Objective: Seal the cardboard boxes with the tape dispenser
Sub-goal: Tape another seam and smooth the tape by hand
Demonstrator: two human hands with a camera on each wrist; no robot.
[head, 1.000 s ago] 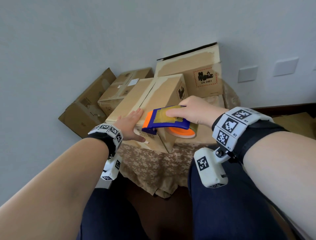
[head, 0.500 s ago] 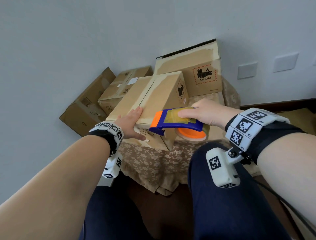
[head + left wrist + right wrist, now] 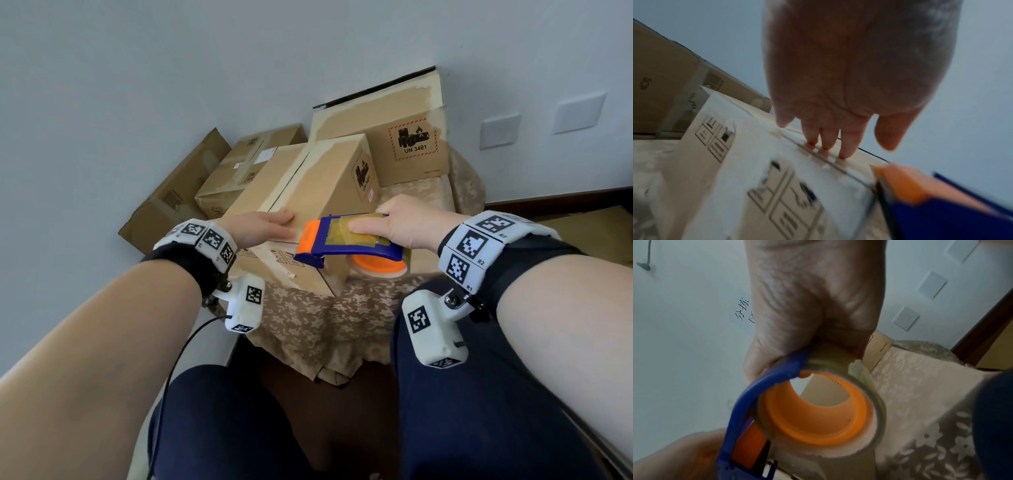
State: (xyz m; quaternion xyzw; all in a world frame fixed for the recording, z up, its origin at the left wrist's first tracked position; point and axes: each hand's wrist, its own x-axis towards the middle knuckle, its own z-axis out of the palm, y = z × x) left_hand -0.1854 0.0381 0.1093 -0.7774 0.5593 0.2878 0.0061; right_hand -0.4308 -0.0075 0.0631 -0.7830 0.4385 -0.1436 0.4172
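Observation:
A closed cardboard box point(image 3: 318, 185) lies on the cloth-covered table point(image 3: 308, 318), its top seam running away from me. My right hand point(image 3: 400, 226) grips the blue and orange tape dispenser point(image 3: 342, 240) at the box's near right corner, thumb on top. The orange tape core point(image 3: 818, 410) fills the right wrist view. My left hand point(image 3: 263, 226) lies flat on the box's near top edge, straight fingertips point(image 3: 824, 146) pressing beside the seam, just left of the dispenser's orange nose point(image 3: 906, 183).
A bigger box marked UN 3481 point(image 3: 404, 144) stands behind on the table. Two more boxes point(image 3: 239, 168) point(image 3: 174, 195) sit to the left against the grey wall. My knees in dark trousers point(image 3: 479, 394) are under the table's front edge.
The dispenser and my right hand have drawn back toward me and to the right, off the box's top to its near corner. The left hand has stayed on the box.

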